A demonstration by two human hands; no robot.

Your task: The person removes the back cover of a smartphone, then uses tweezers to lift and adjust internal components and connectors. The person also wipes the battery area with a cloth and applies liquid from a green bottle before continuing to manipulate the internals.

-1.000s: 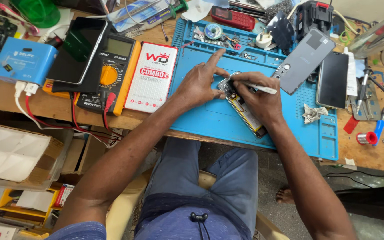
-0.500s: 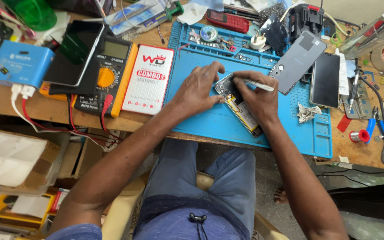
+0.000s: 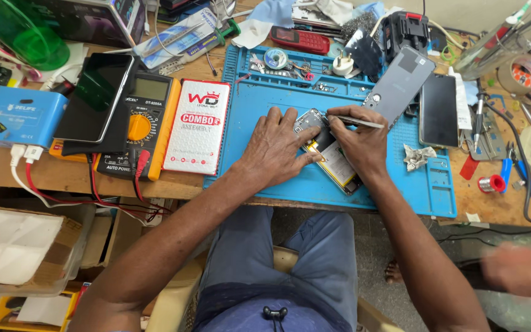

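An opened phone (image 3: 333, 161) with its yellow battery exposed lies on the blue work mat (image 3: 278, 184). My left hand (image 3: 276, 146) presses flat on the phone's left side, fingers spread. My right hand (image 3: 357, 138) grips a thin metal tool (image 3: 364, 123), held like a pen, with its tip at the phone's upper end. The phone's grey back cover (image 3: 399, 85) lies on the mat just beyond my right hand.
A multimeter (image 3: 141, 126), a white and red box (image 3: 198, 126) and a dark phone (image 3: 96, 98) sit left of the mat. Another phone (image 3: 439, 110), a solder spool (image 3: 491, 183) and tape (image 3: 522, 74) lie right. A blurred hand (image 3: 520, 270) shows at lower right.
My right hand has turned the tool so it points more level to the right. Both hands stay on the opened phone. A blurred hand has come into view at lower right.
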